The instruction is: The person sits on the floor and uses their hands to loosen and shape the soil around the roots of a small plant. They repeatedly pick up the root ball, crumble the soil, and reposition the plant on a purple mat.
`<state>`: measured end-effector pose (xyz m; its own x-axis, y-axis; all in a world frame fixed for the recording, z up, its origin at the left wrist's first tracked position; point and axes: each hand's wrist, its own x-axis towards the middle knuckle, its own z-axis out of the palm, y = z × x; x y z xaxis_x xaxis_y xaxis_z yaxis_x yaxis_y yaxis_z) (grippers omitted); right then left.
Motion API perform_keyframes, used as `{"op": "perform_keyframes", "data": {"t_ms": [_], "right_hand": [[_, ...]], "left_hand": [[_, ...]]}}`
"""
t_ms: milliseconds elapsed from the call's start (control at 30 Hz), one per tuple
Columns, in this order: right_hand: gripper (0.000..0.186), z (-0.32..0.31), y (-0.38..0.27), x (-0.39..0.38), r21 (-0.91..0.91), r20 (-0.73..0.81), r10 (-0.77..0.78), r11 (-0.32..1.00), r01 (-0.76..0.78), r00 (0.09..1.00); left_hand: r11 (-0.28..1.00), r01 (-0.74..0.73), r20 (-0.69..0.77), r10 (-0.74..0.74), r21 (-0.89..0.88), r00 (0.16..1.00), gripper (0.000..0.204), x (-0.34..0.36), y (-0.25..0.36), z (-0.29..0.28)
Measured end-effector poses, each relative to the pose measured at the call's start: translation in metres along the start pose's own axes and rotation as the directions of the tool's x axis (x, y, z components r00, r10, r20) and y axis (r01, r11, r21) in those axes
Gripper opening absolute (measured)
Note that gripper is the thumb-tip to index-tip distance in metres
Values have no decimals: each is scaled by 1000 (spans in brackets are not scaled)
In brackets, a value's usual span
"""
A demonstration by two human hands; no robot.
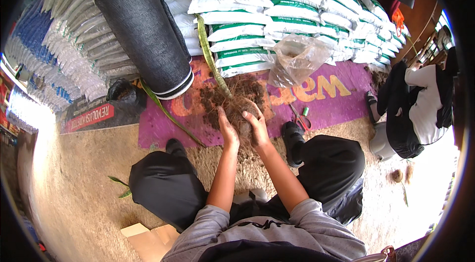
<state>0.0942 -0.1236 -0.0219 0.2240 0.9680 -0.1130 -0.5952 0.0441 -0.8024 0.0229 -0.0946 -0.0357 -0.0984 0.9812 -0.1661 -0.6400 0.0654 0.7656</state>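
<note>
Snake plant [212, 56], frame centre: root ball [241, 105] clasped between left hand [228, 129] and right hand [257, 124], over purple, orange-lettered banner [354, 75]; rough floor [89, 163] below; printed sacks [230, 0], upper centre.

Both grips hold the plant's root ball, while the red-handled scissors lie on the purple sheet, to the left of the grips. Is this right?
Almost: in the head view, the left grip and right grip hold the root ball, but the red-handled scissors lie on the purple sheet to their right, not left.
</note>
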Motion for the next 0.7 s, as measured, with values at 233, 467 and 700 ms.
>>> {"op": "perform_keyframes", "data": {"t_ms": [233, 467, 700], "right_hand": [[48, -15, 4, 19, 364, -136, 149, 927, -91, 979], [51, -5, -1, 13, -403, 41, -520, 773, 490, 853], [65, 6, 8, -4, -622, 427, -595, 353, 699, 681]], "left_hand": [[996, 22, 124, -11, -90, 992, 52, -3, 14, 13], [975, 190, 133, -175, -111, 976, 51, -3, 3, 11], [990, 106, 122, -94, -93, 988, 35, 10, 4, -10]]}}
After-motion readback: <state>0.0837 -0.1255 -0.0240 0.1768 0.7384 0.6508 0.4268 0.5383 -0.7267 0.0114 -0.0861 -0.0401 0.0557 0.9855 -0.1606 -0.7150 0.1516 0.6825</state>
